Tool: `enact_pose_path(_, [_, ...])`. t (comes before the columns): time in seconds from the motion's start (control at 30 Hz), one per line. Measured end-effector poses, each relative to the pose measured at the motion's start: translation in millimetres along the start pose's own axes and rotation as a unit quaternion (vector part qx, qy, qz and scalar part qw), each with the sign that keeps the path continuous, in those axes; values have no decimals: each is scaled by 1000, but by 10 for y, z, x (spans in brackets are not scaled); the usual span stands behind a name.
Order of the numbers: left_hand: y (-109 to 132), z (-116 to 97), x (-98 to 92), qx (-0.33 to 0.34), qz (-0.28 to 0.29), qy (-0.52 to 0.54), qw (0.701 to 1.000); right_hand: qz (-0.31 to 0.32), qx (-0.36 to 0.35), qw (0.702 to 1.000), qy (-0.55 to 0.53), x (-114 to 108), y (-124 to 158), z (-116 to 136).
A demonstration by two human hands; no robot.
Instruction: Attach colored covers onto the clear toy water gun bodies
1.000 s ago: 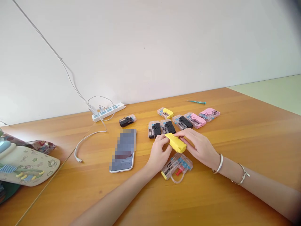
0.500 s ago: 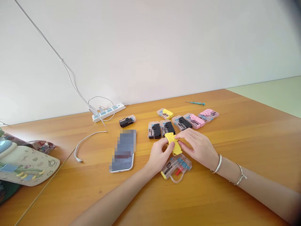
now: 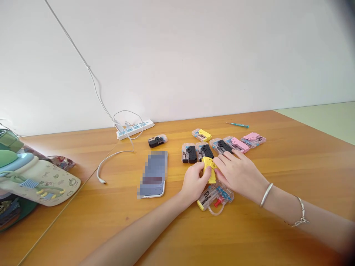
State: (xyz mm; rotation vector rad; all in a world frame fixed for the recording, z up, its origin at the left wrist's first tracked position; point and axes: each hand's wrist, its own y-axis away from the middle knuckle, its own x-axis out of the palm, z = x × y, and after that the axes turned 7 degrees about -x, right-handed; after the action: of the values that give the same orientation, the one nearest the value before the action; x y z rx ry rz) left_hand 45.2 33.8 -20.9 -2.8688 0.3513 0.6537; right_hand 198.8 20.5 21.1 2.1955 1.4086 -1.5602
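Between my two hands is a yellow plastic handle piece (image 3: 210, 171) with a round disc near its top. My left hand (image 3: 194, 181) is closed on its left side, thumb across the front. The fingers of my right hand (image 3: 235, 168) pinch its right edge by the disc; the fingertips are partly hidden. Just below, a clear mini water gun body (image 3: 209, 197) with a red trigger and a looped guard lies on the table. Past my hands lie several folded mini water guns, among them a black one (image 3: 190, 154), a pink one (image 3: 237, 144) and a yellow one (image 3: 202, 135).
A phone (image 3: 152, 173) lies left of my hands. Behind it are a white power strip (image 3: 135, 129) and a charging cable (image 3: 116, 152). A cream bottle (image 3: 55, 181) lies at far left. A small teal screwdriver (image 3: 238, 125) rests near the wall.
The view has shifted, so the table things appear further right. My right hand has turned, its fingers now closer over the yellow piece's right edge. My left hand keeps its hold.
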Motion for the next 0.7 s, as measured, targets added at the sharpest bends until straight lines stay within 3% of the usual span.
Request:
enact_pose_path(0.3, [-3,27,7,-4,-4,2,1000,-9,-33,999,-3,-27,-44,-28])
enact_pose_path(0.7, [-22,28,-5,-27,22,-6,999,-27,-74,997,6,183,-23,-37])
